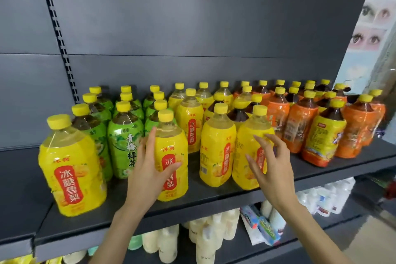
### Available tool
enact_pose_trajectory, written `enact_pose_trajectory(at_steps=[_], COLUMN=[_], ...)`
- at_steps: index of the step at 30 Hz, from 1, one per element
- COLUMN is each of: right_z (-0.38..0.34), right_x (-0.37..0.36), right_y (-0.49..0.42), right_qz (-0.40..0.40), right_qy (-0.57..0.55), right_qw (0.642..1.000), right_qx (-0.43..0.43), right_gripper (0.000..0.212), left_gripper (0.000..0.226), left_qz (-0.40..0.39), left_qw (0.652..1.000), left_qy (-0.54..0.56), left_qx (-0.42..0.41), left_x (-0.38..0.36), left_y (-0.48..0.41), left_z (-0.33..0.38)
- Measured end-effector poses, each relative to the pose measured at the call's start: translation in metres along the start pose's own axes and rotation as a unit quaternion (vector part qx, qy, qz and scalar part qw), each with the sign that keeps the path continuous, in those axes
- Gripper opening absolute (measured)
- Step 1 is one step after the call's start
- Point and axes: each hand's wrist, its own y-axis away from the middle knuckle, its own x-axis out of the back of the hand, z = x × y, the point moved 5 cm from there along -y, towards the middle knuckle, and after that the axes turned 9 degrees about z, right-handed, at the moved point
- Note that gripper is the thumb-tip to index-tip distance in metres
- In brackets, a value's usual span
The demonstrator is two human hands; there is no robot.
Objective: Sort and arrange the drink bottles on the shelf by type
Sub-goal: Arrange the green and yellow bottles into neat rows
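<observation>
- Head view, far left: a lone clear plastic bottle with a yellow label and yellow cap (71,165) stands at the front edge of the dark grey metal shelf (214,201). Rows of green-labelled tea bottles (125,146) separate it from its own kind.
- Just right of the green rows, the left hand (150,171) grips a second yellow-labelled front bottle (172,156). The fingers run up its left side and the thumb lies across the label. The bottle stands upright near the shelf edge.
- The step in hand appears to be gathering the yellow drinks into one block. The next move probably calls for a firm lift or slide that keeps the bottle upright and clear of its close neighbours.
- The right hand (273,169) is spread, fingers slightly bent, in front of the rightmost yellow-labelled front bottle (248,156). I cannot tell whether its fingertips touch the bottle.
- Farther right stand orange-labelled bottles of dark drink (300,128). A yellow-labelled dark-drink bottle (324,137) at their front looks misplaced.
- Back rows show mostly caps, so their types are hard to confirm. Dark-necked bottles (237,114) sit half hidden behind the yellow front ones. The pale containers on the lower shelf (205,240) are cut off and blurred.
</observation>
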Motion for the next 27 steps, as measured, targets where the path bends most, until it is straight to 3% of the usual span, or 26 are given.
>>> enact_pose_trajectory(at_steps=[4, 8, 27], right_z=[0.012, 0.022, 0.102], right_x=[-0.014, -0.029, -0.022], right_y=[-0.012, -0.021, -0.053], right_qz=[-0.021, -0.037, -0.034], right_qy=[-0.081, -0.094, -0.023], right_qw=[0.996, 0.994, 0.997], right_qx=[-0.027, -0.029, -0.063], right_gripper=[0.072, 0.088, 0.089], left_gripper=[0.102, 0.103, 0.096], left_qz=[0.029, 0.053, 0.054], left_qw=[0.999, 0.998, 0.998], left_qy=[-0.021, -0.015, -0.041], left_qx=[0.011, 0.010, -0.011], left_x=[-0.019, -0.033, -0.048], left_y=[0.000, -0.002, 0.001], left_z=[0.012, 0.022, 0.027])
